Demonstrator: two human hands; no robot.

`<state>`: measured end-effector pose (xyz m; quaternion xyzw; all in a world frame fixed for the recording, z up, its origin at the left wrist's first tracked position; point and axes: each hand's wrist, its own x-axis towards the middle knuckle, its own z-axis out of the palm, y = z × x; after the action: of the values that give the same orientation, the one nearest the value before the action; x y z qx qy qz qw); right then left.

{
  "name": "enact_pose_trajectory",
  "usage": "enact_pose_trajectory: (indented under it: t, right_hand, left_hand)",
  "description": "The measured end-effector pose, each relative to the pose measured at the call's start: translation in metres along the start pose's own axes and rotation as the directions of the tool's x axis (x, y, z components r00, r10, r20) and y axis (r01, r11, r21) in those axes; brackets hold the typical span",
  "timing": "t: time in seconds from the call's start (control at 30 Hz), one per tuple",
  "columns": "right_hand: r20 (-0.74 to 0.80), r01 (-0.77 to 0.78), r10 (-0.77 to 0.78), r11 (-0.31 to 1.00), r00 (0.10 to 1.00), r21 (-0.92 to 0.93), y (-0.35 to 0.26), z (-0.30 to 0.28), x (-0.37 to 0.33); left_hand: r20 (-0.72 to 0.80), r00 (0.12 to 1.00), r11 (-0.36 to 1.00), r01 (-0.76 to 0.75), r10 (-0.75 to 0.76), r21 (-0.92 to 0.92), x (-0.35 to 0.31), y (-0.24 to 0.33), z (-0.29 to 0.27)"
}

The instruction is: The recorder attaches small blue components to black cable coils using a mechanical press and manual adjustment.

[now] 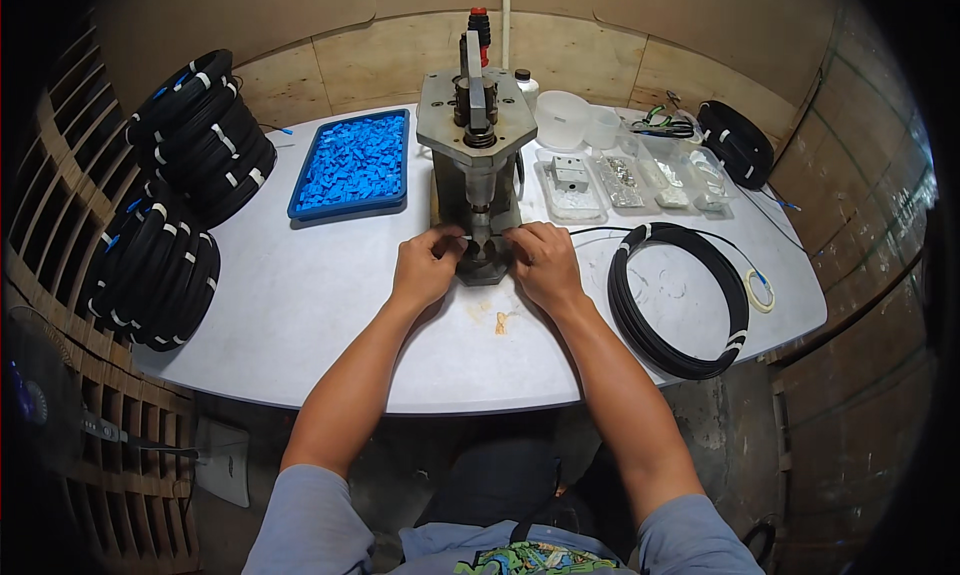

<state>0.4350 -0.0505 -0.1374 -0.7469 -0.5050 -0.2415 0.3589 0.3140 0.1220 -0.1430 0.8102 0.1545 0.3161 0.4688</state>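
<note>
A bench press [477, 130] of grey metal stands at the middle of the table, its ram coming down over a small base. Either side of that base, both my hands are at work. On the left, my left hand [427, 266] has its fingers pinched close by the ram; what they hold is too small to make out. Opposite it, my right hand [546, 263] pinches a black cable [595, 229] whose end points in under the ram. That cable leads off a black cable coil [618, 285] bound with white tape, lying flat to the right.
A blue tray [297, 213] full of small blue parts sits left of the press. Stacked cable coils [200, 140] rise at the far left. Clear containers [570, 207] of small parts and a white tub [562, 121] stand right of the press. A tape roll [752, 297] lies beyond the coil.
</note>
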Motion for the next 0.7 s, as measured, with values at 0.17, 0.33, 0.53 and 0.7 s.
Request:
enact_pose_trajectory:
  t: [0.17,0.33,0.53,0.7]
  right_hand:
    - [-0.007,0.001,-0.001,1.000,1.000,0.004,-0.0010,-0.0001,0.0002]
    - [-0.011,-0.005,0.005,1.000,1.000,0.004,-0.0012,0.0007,-0.0006]
    - [-0.013,-0.005,0.005,1.000,1.000,0.003,-0.0012,0.0015,-0.0016]
    - [-0.015,0.002,-0.002,1.000,1.000,0.007,0.0000,0.0010,-0.0019]
  left_hand:
    - [0.003,1.000,1.000,0.012,-0.012,0.015,-0.0004,0.0012,-0.0005]
    - [0.009,1.000,1.000,0.005,-0.005,0.011,-0.0008,0.0020,-0.0007]
    - [0.030,0.999,1.000,0.023,-0.023,0.011,-0.0020,0.0065,-0.0017]
    - [0.016,1.000,1.000,0.013,-0.013,0.016,-0.0015,0.0055,-0.0007]
